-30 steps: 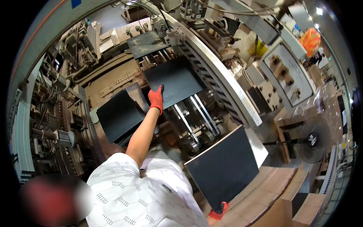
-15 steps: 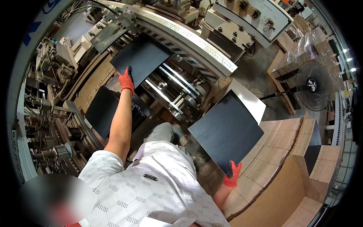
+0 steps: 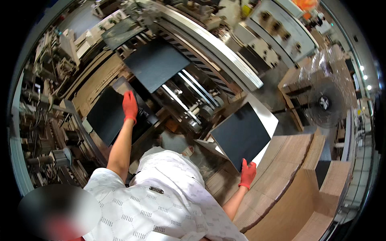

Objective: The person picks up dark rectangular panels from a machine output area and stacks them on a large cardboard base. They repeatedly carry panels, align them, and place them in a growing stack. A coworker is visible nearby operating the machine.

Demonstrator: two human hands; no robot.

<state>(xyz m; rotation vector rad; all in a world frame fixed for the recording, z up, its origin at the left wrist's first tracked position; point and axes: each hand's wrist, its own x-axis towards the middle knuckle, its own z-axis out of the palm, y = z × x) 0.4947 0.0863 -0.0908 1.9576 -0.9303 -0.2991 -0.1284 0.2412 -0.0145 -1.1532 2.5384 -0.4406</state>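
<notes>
Panel (image 3: 241,134), black-faced, is grasped at its nearest corner by your right hand (image 3: 248,175), probably to leave most of its face unobstructed. It tilts at your right before a white board (image 3: 269,117), opposite corner pointing away; its sides look too alike to name a long axis. Your left hand (image 3: 129,106) reaches to a dark stack (image 3: 105,112); whether it grips, I cannot tell. Beyond, another black panel (image 3: 157,64) lies across metal rails (image 3: 174,96), perhaps for support.
</notes>
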